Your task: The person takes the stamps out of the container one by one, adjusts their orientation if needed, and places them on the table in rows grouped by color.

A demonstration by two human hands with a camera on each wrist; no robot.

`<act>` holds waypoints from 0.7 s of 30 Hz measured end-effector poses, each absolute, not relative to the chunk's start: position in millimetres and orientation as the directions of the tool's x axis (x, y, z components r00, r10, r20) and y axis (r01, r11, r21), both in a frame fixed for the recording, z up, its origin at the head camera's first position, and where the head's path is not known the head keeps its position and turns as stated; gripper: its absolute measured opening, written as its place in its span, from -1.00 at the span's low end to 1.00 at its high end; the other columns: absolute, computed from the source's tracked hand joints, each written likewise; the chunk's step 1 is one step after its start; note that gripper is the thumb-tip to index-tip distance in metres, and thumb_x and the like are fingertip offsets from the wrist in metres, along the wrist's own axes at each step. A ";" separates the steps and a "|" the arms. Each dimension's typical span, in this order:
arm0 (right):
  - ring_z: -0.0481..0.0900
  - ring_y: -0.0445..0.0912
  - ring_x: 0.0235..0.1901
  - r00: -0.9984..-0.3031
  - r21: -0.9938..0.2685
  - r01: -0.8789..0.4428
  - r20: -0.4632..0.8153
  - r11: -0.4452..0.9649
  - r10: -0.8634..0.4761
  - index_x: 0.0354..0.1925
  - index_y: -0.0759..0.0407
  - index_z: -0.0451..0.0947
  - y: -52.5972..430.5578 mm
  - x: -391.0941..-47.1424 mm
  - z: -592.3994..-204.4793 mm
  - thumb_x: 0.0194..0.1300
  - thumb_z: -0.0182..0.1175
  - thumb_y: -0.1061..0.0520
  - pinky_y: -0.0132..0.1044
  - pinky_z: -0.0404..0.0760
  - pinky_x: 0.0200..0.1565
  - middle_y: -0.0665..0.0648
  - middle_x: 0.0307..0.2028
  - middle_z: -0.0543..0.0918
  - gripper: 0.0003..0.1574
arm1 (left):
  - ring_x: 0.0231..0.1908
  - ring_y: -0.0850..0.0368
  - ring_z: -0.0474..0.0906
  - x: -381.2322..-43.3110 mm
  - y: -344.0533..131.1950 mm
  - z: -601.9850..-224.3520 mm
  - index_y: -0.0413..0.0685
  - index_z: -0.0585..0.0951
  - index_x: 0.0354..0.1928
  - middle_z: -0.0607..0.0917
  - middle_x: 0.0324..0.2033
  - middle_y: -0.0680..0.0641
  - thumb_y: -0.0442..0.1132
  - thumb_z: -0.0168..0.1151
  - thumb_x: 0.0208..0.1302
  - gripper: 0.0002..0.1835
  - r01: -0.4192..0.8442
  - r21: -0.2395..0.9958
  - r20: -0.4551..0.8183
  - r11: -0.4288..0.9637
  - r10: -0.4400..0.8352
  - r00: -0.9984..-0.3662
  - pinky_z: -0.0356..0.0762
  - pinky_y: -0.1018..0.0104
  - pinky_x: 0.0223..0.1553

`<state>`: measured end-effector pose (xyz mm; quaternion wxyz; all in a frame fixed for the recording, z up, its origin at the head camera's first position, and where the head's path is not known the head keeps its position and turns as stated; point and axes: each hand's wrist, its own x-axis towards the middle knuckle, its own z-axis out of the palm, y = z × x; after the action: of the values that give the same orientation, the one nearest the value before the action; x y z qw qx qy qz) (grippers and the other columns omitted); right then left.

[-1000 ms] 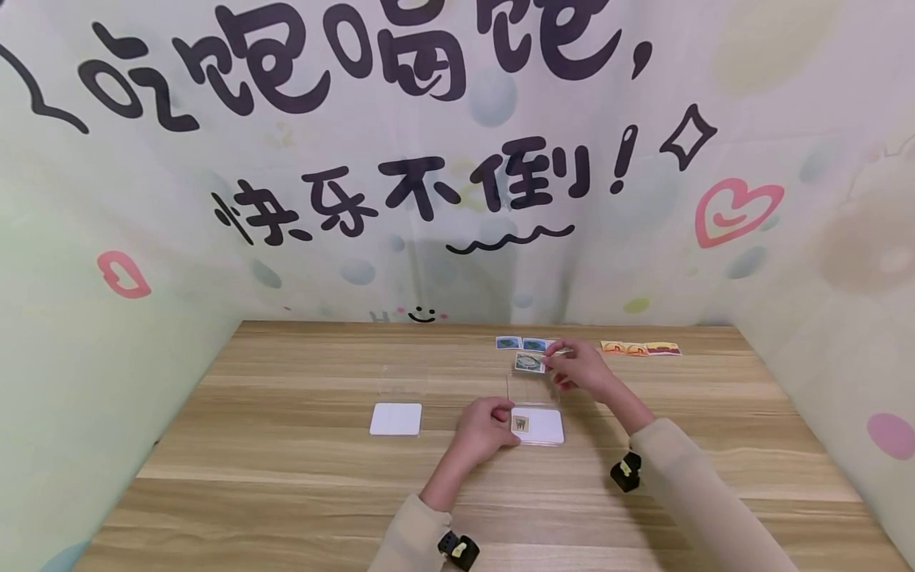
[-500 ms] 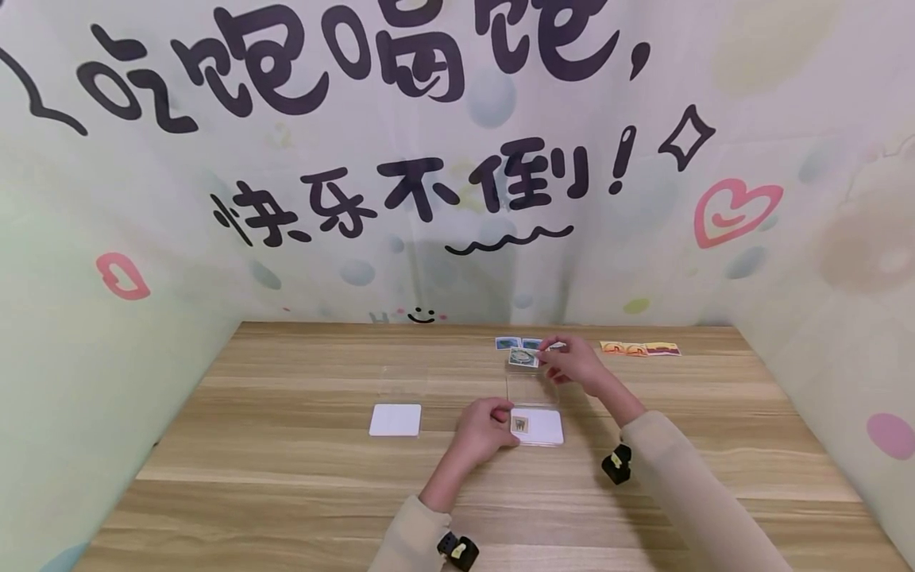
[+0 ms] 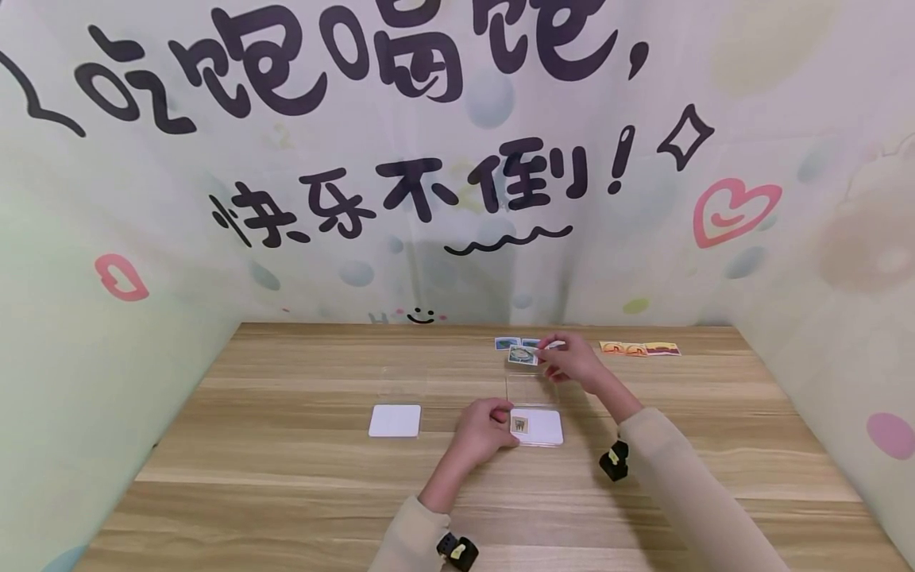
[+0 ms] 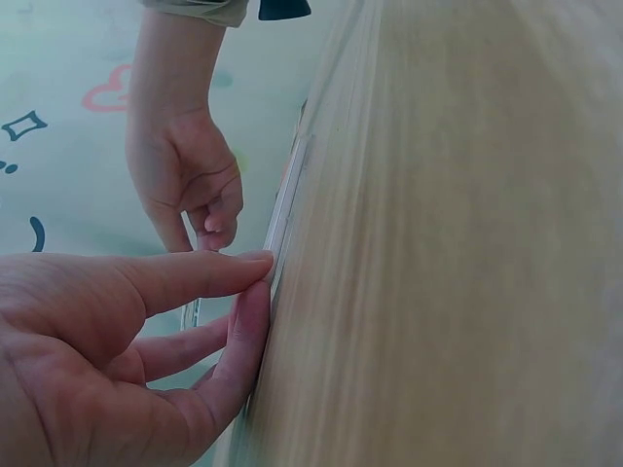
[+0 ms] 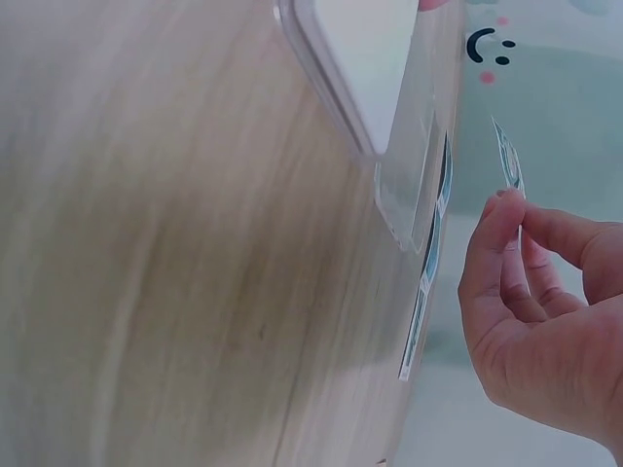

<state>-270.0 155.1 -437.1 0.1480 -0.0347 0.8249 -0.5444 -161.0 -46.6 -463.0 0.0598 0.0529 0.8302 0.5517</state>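
Note:
My right hand (image 3: 575, 364) pinches a postage stamp (image 3: 523, 357) with a greenish oval picture by its right edge, held above the table. In the right wrist view the stamp (image 5: 507, 154) shows almost edge-on between thumb and finger. My left hand (image 3: 480, 431) grips the left edge of a clear plastic case, with its thumb and finger together at the rim in the left wrist view. A white card (image 3: 546, 427) lies in the case, and a small brown stamp (image 3: 519, 425) sits at its left end. Behind it the transparent lid (image 3: 531, 390) lies opened back.
Blue stamps (image 3: 507, 344) lie in a row at the back, partly hidden by the right hand. Orange and yellow stamps (image 3: 634, 349) lie farther right. To the left is another white card (image 3: 395, 421), with a faint clear lid (image 3: 403, 382) behind it.
My right hand has moved slightly left with the stamp, then lowered it a little. The left hand stays at the case's edge.

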 end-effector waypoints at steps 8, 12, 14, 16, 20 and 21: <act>0.61 -0.08 -0.42 -0.954 -0.902 0.106 -0.211 0.418 -0.214 0.07 0.39 0.50 156.0 -273.5 -438.2 0.56 0.18 0.22 -0.31 0.68 -0.36 0.34 -0.16 0.72 -0.74 | -0.34 0.22 0.50 -160.6 -46.8 -462.4 -0.39 0.72 0.02 0.63 -0.31 -0.12 -0.56 0.56 -0.09 -0.49 0.010 0.924 -0.054 0.382 0.156 -0.986 0.53 0.37 -0.24; 0.61 -0.08 -0.42 -0.954 -0.902 0.107 -0.212 0.417 -0.213 0.07 0.39 0.50 154.5 -274.1 -438.1 0.56 0.18 0.22 -0.31 0.68 -0.35 0.35 -0.16 0.72 -0.75 | -0.35 0.23 0.51 -160.7 -47.2 -462.5 -0.40 0.71 0.02 0.63 -0.31 -0.11 -0.56 0.56 -0.09 -0.49 0.007 0.923 -0.058 0.385 0.155 -0.986 0.53 0.38 -0.25; 0.61 -0.08 -0.42 -0.953 -0.903 0.107 -0.212 0.416 -0.216 0.07 0.39 0.50 153.8 -274.3 -437.7 0.56 0.18 0.22 -0.31 0.68 -0.35 0.36 -0.15 0.71 -0.75 | -0.34 0.22 0.51 -160.8 -47.0 -462.6 -0.41 0.71 0.02 0.62 -0.31 -0.11 -0.57 0.56 -0.09 -0.49 0.005 0.921 -0.060 0.389 0.153 -0.986 0.53 0.37 -0.24; 0.61 -0.08 -0.42 -0.953 -0.905 0.105 -0.210 0.413 -0.219 0.07 0.40 0.49 153.3 -274.3 -437.5 0.56 0.18 0.22 -0.30 0.68 -0.35 0.38 -0.14 0.70 -0.74 | -0.34 0.21 0.51 -161.0 -47.1 -462.8 -0.41 0.71 0.02 0.62 -0.32 -0.10 -0.57 0.55 -0.10 -0.49 0.004 0.919 -0.060 0.394 0.152 -0.987 0.54 0.37 -0.24; 0.61 -0.08 -0.43 -0.953 -0.906 0.108 -0.212 0.410 -0.218 0.08 0.41 0.49 152.9 -274.4 -437.1 0.56 0.19 0.22 -0.28 0.68 -0.35 0.38 -0.14 0.70 -0.73 | -0.35 0.20 0.51 -160.9 -46.9 -462.7 -0.41 0.71 0.02 0.62 -0.32 -0.09 -0.57 0.55 -0.10 -0.49 0.001 0.917 -0.064 0.399 0.150 -0.987 0.53 0.36 -0.25; 0.60 -0.08 -0.43 -0.952 -0.906 0.110 -0.213 0.409 -0.217 0.08 0.41 0.49 152.6 -274.5 -437.3 0.56 0.19 0.22 -0.28 0.68 -0.35 0.38 -0.15 0.70 -0.72 | -0.34 0.20 0.51 -160.8 -46.9 -462.4 -0.41 0.72 0.02 0.62 -0.32 -0.09 -0.57 0.55 -0.10 -0.49 0.001 0.917 -0.064 0.399 0.151 -0.986 0.53 0.36 -0.24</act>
<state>-274.5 152.6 -437.3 0.1506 -0.0326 0.8258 -0.5425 -160.8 -46.9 -462.4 0.0686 0.0457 0.8336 0.5462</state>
